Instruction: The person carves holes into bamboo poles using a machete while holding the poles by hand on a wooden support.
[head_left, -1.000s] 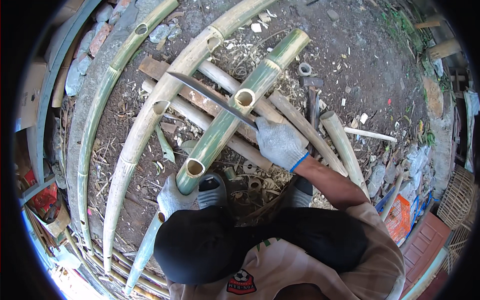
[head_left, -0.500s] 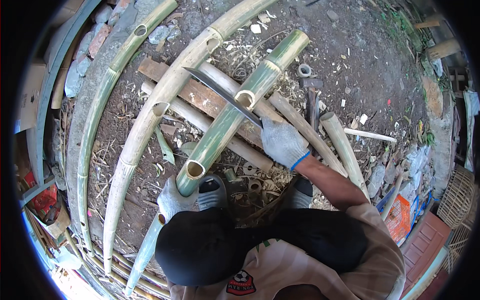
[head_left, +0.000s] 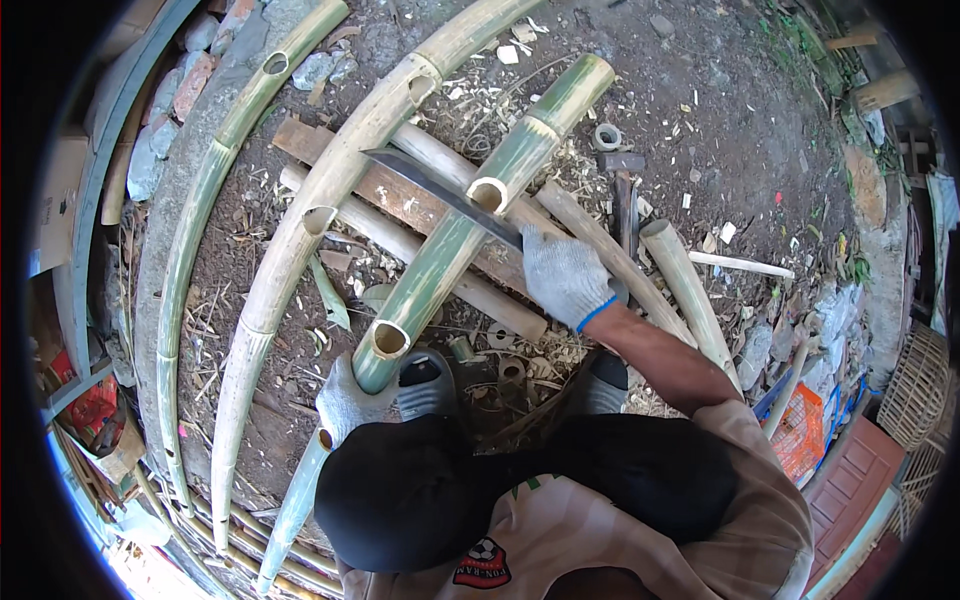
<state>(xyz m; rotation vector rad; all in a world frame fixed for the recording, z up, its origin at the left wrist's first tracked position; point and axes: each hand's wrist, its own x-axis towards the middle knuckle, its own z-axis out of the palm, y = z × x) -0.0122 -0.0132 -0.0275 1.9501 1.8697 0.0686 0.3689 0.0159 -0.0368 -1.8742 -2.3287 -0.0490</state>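
Note:
A green bamboo pole (head_left: 440, 262) with two cut openings slants across a wooden plank (head_left: 405, 200) and lighter poles. My left hand (head_left: 345, 400), in a grey knit glove, is closed round its near end, just below the nearer opening. In the same kind of glove, my right hand (head_left: 565, 278) grips a machete; its handle is hidden in the fist. The long dark machete blade (head_left: 430, 186) lies across the pole at the near edge of the farther opening (head_left: 488, 194), its tip reaching left toward a curved pale bamboo pole (head_left: 285, 262).
Another curved green pole (head_left: 195, 225) lies far left. Right of the work are short poles (head_left: 690, 290), a hammer (head_left: 624, 200) and a cut bamboo ring (head_left: 606, 137). Chips and leaves litter the dirt. My shoes (head_left: 428, 385) are close to the pole. Woven baskets (head_left: 915, 390) stand far right.
The machete blade has tilted a little, its tip shifting down and left. My right hand has moved very slightly with it, while my left hand keeps its hold on the bamboo pole.

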